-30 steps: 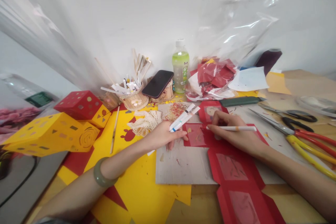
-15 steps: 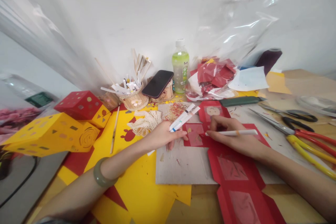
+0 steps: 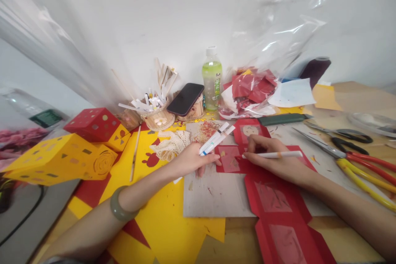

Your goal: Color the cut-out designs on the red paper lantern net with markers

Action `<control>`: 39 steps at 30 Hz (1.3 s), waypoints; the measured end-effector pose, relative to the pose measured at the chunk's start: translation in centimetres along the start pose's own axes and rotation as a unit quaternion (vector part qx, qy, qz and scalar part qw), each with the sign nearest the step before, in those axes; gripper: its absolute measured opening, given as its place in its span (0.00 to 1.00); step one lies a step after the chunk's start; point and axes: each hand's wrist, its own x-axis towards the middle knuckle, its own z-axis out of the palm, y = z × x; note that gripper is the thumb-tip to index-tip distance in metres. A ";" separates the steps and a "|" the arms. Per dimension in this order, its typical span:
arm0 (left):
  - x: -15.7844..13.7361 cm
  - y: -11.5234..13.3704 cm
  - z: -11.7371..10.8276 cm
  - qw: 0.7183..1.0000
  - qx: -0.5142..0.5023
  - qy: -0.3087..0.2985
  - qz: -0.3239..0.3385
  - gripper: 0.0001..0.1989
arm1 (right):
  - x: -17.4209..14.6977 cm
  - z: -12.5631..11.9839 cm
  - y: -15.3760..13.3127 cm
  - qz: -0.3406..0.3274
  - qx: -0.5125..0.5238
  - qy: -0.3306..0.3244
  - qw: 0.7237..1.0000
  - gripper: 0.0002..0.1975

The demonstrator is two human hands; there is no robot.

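Note:
A white marker point(image 3: 280, 154) sits in the pinched fingers of my right hand point(image 3: 272, 156), its tip down at the red card. My left hand point(image 3: 195, 157) is closed around several white marker pens point(image 3: 216, 139), with its fingertips at the left edge of the same card. The red card point(image 3: 272, 214) is a flat, unfolded box shape with side flaps, bearing translucent panels point(image 3: 274, 197) with drawn lines. Part of it lies beneath my right hand, hidden. Under the card is a grey board point(image 3: 213, 202).
Yellow paper point(image 3: 173, 210) spreads at left, beside red and yellow paper boxes point(image 3: 52, 159). Behind stand a pen holder point(image 3: 159, 119), a phone point(image 3: 186, 98), a green drink bottle point(image 3: 212, 78) and a plastic bag of red scraps point(image 3: 253, 86). Scissors point(image 3: 340, 154) lie at right.

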 end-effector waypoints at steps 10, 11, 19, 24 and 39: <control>0.0 -0.1 0.2 1.000 -0.019 0.013 0.002 0.17 | 0.2 -0.6 0.2 0.034 0.120 0.138 0.982 0.15; -0.1 0.0 0.3 1.000 -0.018 0.020 0.002 0.16 | 0.1 -0.8 0.2 0.026 0.132 0.161 0.978 0.15; -0.6 1.3 0.5 0.994 -0.022 0.103 -0.037 0.08 | -0.9 -1.6 -1.0 -0.021 0.214 0.107 0.971 0.14; -0.8 1.6 1.1 0.995 -0.047 0.074 -0.045 0.08 | -1.3 -0.5 -1.6 -0.014 0.169 0.042 0.985 0.12; -1.0 0.9 1.3 0.998 -0.066 -0.007 0.025 0.13 | -1.2 -0.1 -2.0 -0.005 0.164 -0.007 0.986 0.13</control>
